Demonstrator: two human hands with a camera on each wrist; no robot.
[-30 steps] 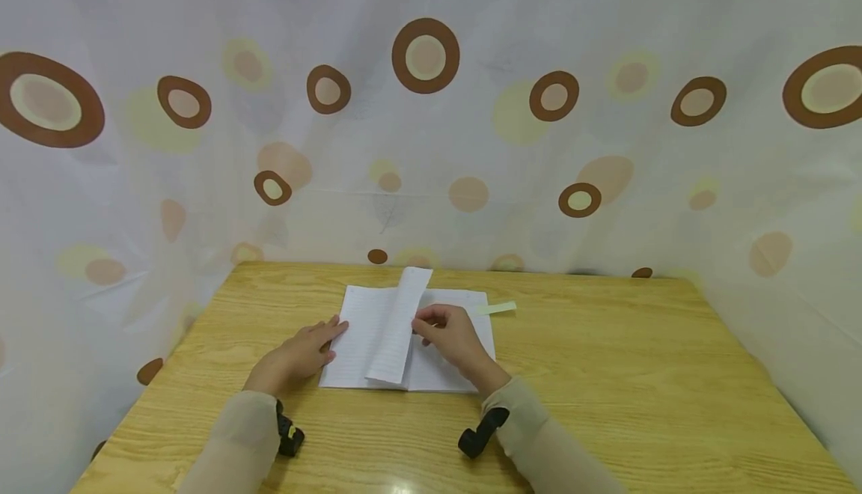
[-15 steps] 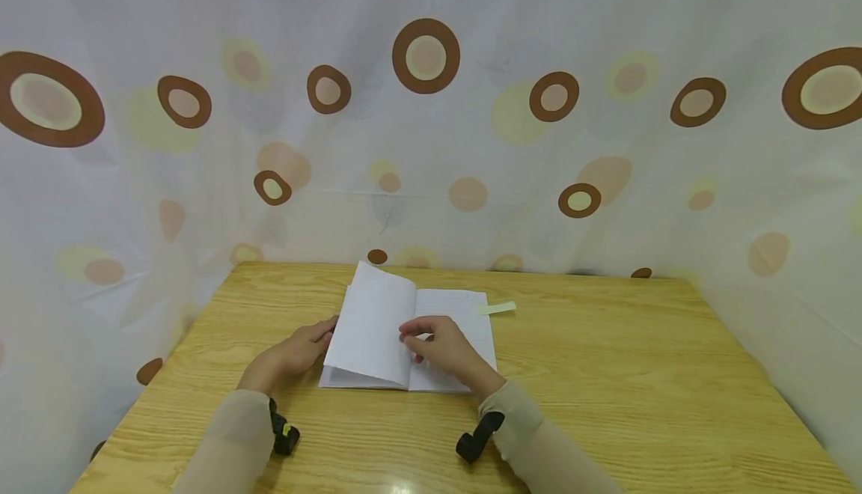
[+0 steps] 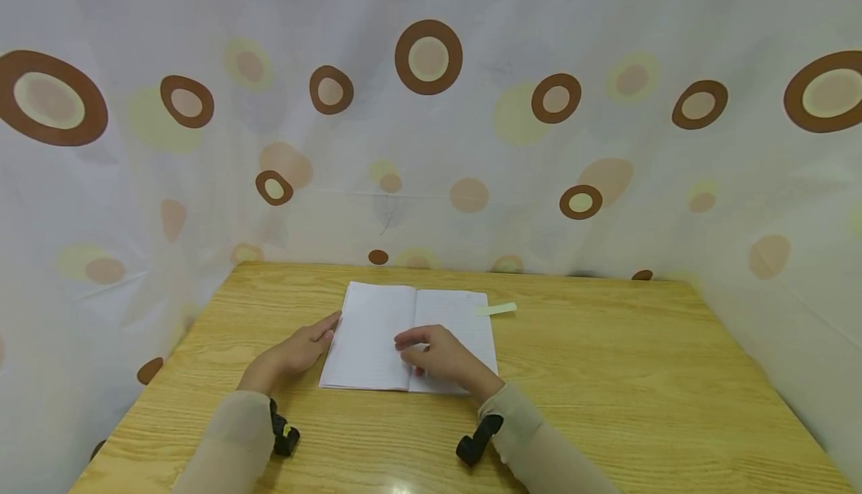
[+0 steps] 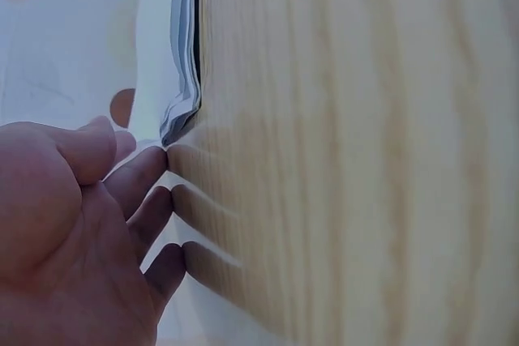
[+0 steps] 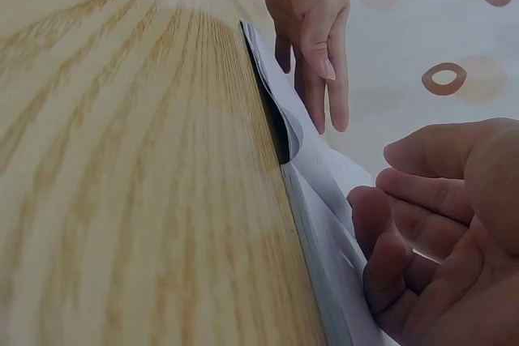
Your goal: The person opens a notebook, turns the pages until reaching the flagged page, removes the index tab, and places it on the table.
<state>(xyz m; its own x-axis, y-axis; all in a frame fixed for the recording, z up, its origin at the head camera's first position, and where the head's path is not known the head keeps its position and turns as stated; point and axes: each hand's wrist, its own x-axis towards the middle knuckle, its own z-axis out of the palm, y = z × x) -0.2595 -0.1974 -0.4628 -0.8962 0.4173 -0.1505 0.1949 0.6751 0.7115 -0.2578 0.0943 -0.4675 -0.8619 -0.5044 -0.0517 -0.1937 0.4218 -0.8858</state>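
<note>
An open notebook (image 3: 370, 337) with white pages lies flat on the wooden table; its left page looks blank and its right page (image 3: 465, 314) is lined. A pale yellow-green paper strip (image 3: 500, 308) sticks out past the right page's edge. At the notebook's left edge my left hand (image 3: 292, 355) rests with extended fingers; in the left wrist view its fingertips touch the table beside the page corner. Over the fold hovers my right hand (image 3: 438, 355), fingers loosely bent with a gap between thumb and forefinger. The right wrist view shows nothing held in the right hand (image 5: 446, 224).
The wooden table (image 3: 606, 389) extends to both sides of the notebook. Behind it hangs a pale curtain (image 3: 512, 232) with brown and beige round shapes. A black strap with a small camera sits on each wrist, the left camera (image 3: 286, 434) and the right camera (image 3: 477, 445).
The lifted leaf has turned over to the left and now lies flat. My right hand has let go of it and moved slightly left and nearer; the left hand has shifted slightly off the page.
</note>
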